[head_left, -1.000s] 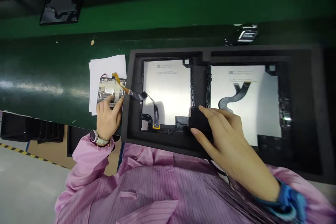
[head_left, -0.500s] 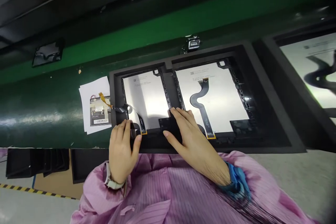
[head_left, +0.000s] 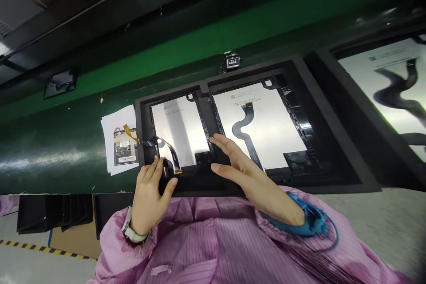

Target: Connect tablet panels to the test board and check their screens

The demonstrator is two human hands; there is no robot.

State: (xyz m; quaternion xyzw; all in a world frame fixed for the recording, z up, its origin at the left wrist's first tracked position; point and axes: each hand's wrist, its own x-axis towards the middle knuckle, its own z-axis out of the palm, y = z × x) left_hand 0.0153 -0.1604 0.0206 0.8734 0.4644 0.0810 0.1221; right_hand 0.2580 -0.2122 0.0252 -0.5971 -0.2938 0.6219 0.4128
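In front of me lies a black foam tray [head_left: 301, 75] with two recesses, each bearing a screen panel with a silvery back. At the lower left corner of the left panel [head_left: 179, 131] rests my left hand [head_left: 149, 195], fingers stretched and thumb apart. A dark flex cable [head_left: 173, 155] runs along that panel's left side, with its orange end over the tray's left rim. My right hand [head_left: 244, 175] is over the divider by the right panel [head_left: 266, 128], fingers extended, thumb spread, holding nothing. Part of the right panel's curved flex cable [head_left: 248, 135] is hidden behind it.
White papers [head_left: 109, 142] with a small circuit board [head_left: 125, 151] lie left of the tray. Behind it stands a small counter [head_left: 232, 61]. Another tray with a panel [head_left: 376, 80] is at the right. A dark glossy piece [head_left: 60, 84] sits far left. Black trays [head_left: 55, 213] are stacked below.
My right hand has turned on its side and lifted slightly from the divider. The left hand stays at the left panel's corner. The view has shifted a little.
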